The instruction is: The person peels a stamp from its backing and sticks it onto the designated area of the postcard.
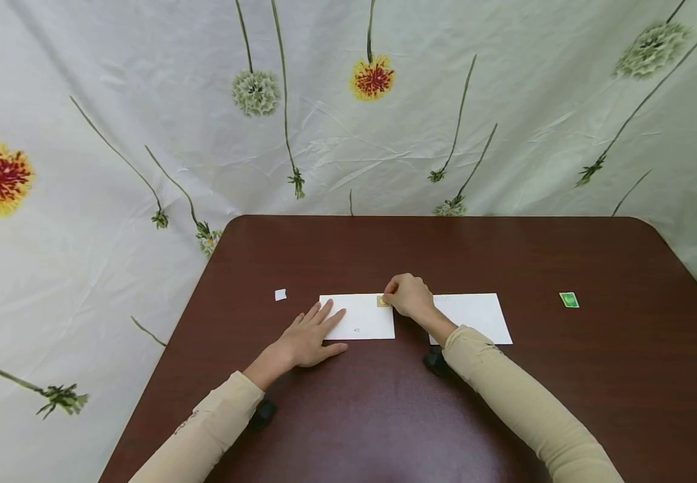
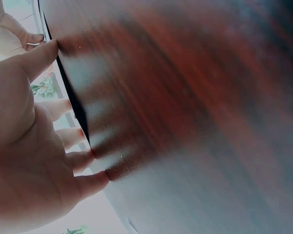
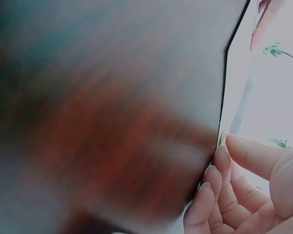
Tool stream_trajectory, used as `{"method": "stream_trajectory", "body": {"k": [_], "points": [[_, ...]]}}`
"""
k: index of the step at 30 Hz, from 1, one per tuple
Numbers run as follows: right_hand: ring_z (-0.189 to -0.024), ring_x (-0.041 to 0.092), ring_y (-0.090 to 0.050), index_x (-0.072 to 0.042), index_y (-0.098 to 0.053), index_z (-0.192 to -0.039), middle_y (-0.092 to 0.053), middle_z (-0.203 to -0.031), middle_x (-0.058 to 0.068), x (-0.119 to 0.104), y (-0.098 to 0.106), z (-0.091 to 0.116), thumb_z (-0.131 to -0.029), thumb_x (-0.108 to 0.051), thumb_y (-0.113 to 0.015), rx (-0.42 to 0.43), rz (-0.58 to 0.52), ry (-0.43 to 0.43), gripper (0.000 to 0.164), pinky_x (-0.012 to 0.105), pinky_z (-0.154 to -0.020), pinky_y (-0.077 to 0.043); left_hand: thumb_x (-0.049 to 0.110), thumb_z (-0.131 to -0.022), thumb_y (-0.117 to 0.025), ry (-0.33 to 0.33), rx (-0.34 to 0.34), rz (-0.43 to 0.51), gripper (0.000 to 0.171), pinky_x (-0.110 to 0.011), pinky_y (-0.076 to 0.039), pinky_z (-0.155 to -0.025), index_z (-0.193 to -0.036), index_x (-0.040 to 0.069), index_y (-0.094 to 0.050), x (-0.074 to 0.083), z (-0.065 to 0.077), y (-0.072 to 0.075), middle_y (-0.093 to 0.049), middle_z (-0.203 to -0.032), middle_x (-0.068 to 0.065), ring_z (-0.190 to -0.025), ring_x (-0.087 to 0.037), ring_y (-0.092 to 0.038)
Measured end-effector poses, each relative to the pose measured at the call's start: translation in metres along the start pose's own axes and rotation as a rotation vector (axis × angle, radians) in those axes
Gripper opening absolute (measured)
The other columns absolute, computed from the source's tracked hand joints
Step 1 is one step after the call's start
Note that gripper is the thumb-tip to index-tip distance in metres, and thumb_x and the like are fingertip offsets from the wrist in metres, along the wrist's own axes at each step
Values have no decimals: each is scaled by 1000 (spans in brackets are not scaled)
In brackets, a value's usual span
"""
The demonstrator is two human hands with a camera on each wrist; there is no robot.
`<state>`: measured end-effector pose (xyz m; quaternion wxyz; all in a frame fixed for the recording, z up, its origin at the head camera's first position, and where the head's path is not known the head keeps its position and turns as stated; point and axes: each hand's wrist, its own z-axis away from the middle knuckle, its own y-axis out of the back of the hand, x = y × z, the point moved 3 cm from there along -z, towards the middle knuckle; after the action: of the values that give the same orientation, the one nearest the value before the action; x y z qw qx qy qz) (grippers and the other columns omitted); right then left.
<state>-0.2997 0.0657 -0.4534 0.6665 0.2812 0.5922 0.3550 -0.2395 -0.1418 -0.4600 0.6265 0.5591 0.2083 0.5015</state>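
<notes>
A white envelope [image 1: 360, 323] lies on the table, with a small mark low on its face. My left hand [image 1: 308, 339] rests on its left part, fingers spread. At the envelope's top right corner is a small yellowish stamp [image 1: 381, 302]. My right hand [image 1: 410, 295] pinches this stamp at its right side between thumb and curled fingers. In the right wrist view, the thumb [image 3: 254, 156] and index finger meet at the envelope's edge. A second white envelope [image 1: 475, 316] lies to the right, partly covered by my right wrist.
A green stamp [image 1: 569, 300] lies on the right side of the brown table [image 1: 348, 255]. Left of the envelopes is a small white square of paper [image 1: 280, 294]. A flower-printed white cloth [image 1: 336, 134] hangs behind the table's far edge.
</notes>
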Motion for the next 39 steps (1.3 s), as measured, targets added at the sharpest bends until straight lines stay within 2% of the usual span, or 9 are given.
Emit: {"method": "stream_trajectory", "body": {"k": [6, 10, 13, 16, 20, 23, 25, 32, 39], "points": [[-69, 19, -58, -14, -70, -85, -64, -76, -2, -2, 2, 0, -85, -19, -72, 2, 45, 3, 6, 41, -68, -47, 43, -96, -53, 2, 1, -1, 68, -55, -14, -110, -151, 13, -27, -1, 0, -1, -13, -157, -16, -142, -35, -8], [-68, 18, -57, -15, -70, -86, -64, -76, -2, -2, 6, -1, -86, -23, -70, -9, 74, 15, 8, 39, -66, -46, 44, -96, -52, 4, -1, -7, 68, -55, -14, -110, -151, 13, -27, -1, 0, -1, -13, -157, -15, -142, -35, -9], [-64, 18, -57, -15, -70, -86, -63, -73, -2, -3, 13, -4, -88, -27, -69, 30, 76, 55, 13, 37, -59, -45, 44, -96, -52, 2, -5, -7, 68, -55, -14, -110, -151, 13, -26, -1, 0, -2, -12, -157, -15, -142, -34, -8], [-68, 20, -58, -13, -70, -89, -64, -78, 1, -5, 20, -7, -91, -30, -66, 67, 77, 130, 18, 38, -59, -46, 45, -96, -51, 2, -9, -4, 68, -55, -14, -110, -152, 13, -25, 0, 0, -2, -12, -157, -16, -143, -35, -8], [-101, 31, -56, -8, -66, -109, -60, -110, 13, -7, 20, -9, -95, -34, -60, -14, 173, 237, 31, 45, -80, -47, 45, -96, -51, 13, -16, -6, 69, -54, -14, -110, -152, 14, -24, -1, 1, -2, -11, -157, -15, -143, -34, -7], [-126, 39, -38, -6, -54, -131, -44, -136, 20, -6, 15, -10, -97, -40, -53, -104, 285, 279, 48, 51, -98, -36, 46, -96, -51, 13, -18, -8, 70, -54, -13, -110, -152, 14, -24, -1, 1, -1, -10, -157, -14, -143, -33, -6], [-134, 41, -28, -7, -44, -141, -34, -146, 20, -4, 11, -11, -98, -44, -50, -147, 340, 286, 57, 53, -105, -28, 45, -96, -51, 9, -17, -9, 69, -54, -13, -110, -152, 14, -24, -1, 0, -1, -10, -157, -14, -143, -34, -6], [-141, 39, -9, -13, -22, -152, -11, -157, 15, 8, -4, -17, -99, -53, -36, -239, 434, 271, 68, 52, -111, -12, 45, -96, -51, 3, -14, -11, 69, -55, -13, -110, -152, 14, -25, -1, -1, -2, -11, -157, -15, -143, -34, -8], [-141, 39, -8, -16, -19, -153, -9, -157, 14, 14, -11, -21, -98, -55, -36, -255, 429, 256, 70, 52, -111, -10, 44, -96, -51, 6, -17, -12, 68, -55, -14, -110, -152, 14, -26, 0, -1, -1, -12, -157, -15, -143, -34, -8]]}}
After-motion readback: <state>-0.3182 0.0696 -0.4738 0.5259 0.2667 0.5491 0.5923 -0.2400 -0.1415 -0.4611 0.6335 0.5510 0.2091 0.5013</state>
